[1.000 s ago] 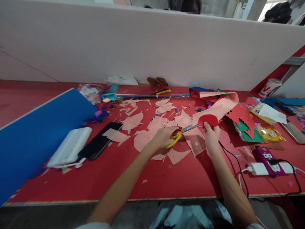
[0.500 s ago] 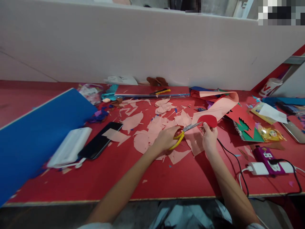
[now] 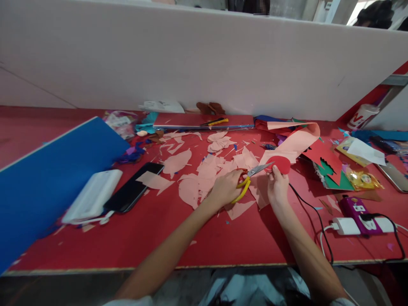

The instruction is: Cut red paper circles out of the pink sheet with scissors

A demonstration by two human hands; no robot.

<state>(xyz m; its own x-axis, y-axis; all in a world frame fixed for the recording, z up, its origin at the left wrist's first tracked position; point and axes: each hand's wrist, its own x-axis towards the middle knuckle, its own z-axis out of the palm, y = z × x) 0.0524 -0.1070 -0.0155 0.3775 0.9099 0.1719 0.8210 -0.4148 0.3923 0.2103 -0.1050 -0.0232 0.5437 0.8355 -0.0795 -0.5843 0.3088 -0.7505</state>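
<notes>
- The pointy tips of the scissors (image 3: 255,171) are sitting just beside the thumb of the right hand (image 3: 278,185), so a slip could end in nipping skin.
- The red paper (image 3: 282,163) is lying in front of the pink sheet (image 3: 298,141), so the blades might end up biting both.
- The left hand (image 3: 225,186) is wrapping its fingers around the handles; I cannot tell how they are sitting inside the loops.
- The right hand is pinching the red paper between thumb and fingers, at two o'clock from the left hand.
- The red paper is looking smooth and round-edged.
- The pink sheet is curling over at one o'clock from the right hand.
- The blades are shining like metal.
- Thin pink scraps (image 3: 210,163) are lying messily at eleven o'clock from the left hand.
</notes>
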